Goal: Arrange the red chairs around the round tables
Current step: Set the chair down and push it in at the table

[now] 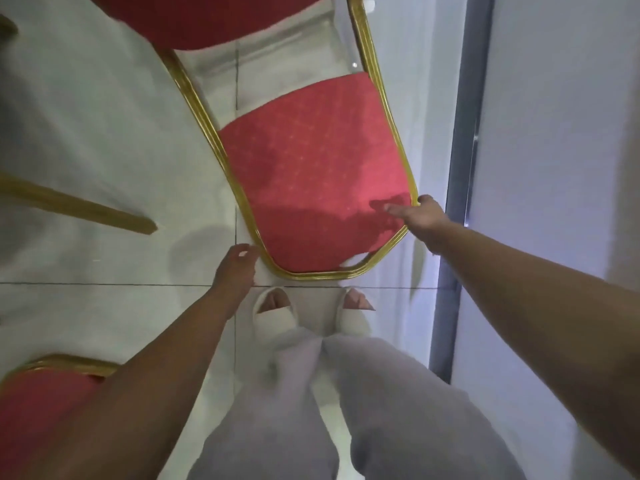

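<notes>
I look straight down on the red chair (311,174), which stands on the white tiled floor (104,133) just in front of my feet. What I see best is its padded back, with the gold frame (221,143) running around it. The chair's legs are hidden from me.

My right grip (420,216) holds the right top corner of the back. The thumb lies over the outer side of the gold frame and the fingers (393,210) lie on the red cloth, so the frame is between them. The picture is soft there and the fingers throw a dark shadow, so I cannot count them well.

My left grip (235,268) is at the left top corner of the back, with the fingers bent toward the frame. I cannot tell if they touch it or only come very near, and I cannot tell if this grip is closed around anything.

At the top edge there is a second red cushion (207,19), cut off by the picture; the frame seems to lead up to it, but I am not sure it is the seat of the same chair. At the lower left, another chair (41,403) is partly covered by my left arm. A gold leg (76,206) enters from the left, and its chair is out of view. My white slippers (277,317) and pale trousers (277,410) are below, rather blurred.
</notes>
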`<state>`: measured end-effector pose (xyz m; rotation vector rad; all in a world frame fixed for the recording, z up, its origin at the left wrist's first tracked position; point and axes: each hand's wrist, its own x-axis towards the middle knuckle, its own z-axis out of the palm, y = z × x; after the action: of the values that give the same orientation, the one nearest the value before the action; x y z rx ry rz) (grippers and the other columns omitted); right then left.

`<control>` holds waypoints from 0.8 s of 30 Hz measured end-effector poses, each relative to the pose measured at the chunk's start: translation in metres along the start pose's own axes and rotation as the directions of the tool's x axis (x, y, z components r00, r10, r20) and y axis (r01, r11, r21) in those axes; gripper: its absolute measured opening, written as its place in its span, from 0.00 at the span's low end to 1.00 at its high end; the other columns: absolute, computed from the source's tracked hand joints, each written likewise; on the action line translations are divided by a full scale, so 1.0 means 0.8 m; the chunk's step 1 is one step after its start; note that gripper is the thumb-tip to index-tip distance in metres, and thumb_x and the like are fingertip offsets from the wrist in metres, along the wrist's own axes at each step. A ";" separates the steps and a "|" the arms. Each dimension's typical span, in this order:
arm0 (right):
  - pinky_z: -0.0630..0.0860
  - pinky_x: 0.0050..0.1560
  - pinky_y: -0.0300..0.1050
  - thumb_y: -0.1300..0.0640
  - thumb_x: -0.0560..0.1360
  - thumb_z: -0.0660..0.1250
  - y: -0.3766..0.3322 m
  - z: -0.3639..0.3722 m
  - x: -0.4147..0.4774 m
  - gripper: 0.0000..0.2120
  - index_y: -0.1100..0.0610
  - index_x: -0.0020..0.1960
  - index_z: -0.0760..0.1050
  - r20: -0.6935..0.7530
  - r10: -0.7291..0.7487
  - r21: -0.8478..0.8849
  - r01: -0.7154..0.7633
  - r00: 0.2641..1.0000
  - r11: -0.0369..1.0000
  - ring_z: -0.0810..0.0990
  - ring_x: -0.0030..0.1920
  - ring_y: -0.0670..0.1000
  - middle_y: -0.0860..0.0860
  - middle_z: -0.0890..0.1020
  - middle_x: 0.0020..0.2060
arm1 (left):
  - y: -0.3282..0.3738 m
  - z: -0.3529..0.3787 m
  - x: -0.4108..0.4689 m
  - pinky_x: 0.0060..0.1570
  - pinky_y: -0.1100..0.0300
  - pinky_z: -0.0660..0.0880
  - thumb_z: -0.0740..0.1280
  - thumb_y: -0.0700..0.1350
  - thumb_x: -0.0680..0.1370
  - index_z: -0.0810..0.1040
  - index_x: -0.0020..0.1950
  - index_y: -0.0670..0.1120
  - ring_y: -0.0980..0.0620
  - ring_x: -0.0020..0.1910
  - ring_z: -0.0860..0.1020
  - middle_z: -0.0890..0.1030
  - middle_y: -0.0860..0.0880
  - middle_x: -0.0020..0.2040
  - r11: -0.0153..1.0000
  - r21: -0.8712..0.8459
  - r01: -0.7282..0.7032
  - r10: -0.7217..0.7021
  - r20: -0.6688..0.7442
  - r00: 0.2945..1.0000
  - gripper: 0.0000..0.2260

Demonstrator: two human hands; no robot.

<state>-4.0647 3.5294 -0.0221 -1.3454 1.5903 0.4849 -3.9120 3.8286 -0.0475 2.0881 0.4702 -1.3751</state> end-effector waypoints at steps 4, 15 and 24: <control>0.79 0.59 0.54 0.39 0.62 0.80 0.001 0.029 0.085 0.51 0.58 0.73 0.58 -0.058 0.023 0.062 -0.020 0.998 0.998 0.75 0.63 0.60 0.57 0.70 0.67 | -0.019 0.030 0.081 0.55 0.49 0.77 0.59 0.63 0.79 0.71 0.69 0.50 0.48 0.55 0.78 0.78 0.50 0.58 0.992 -0.129 0.015 -0.008 0.059 0.998 0.24; 0.73 0.55 0.50 0.44 0.66 0.77 0.000 -0.014 0.096 0.24 0.48 0.59 0.78 0.251 0.109 -0.163 -0.068 0.962 0.984 0.80 0.55 0.52 0.49 0.83 0.55 | -0.015 0.004 0.062 0.45 0.55 0.76 0.51 0.68 0.79 0.71 0.69 0.54 0.52 0.51 0.80 0.81 0.52 0.55 0.991 -0.136 0.020 -0.010 0.075 0.997 0.26; 0.80 0.33 0.45 0.61 0.66 0.75 -0.102 -0.155 -0.260 0.17 0.64 0.54 0.79 0.141 0.057 0.172 -0.081 0.988 0.982 0.82 0.33 0.55 0.57 0.83 0.39 | 0.060 -0.114 -0.293 0.49 0.50 0.75 0.52 0.63 0.81 0.78 0.58 0.40 0.43 0.50 0.78 0.80 0.42 0.52 0.997 0.025 -0.071 0.075 -0.252 0.965 0.29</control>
<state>-4.0557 3.5160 0.2329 -1.1032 1.5344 0.4553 -3.9141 3.8572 0.2068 2.2820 0.4811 -1.0778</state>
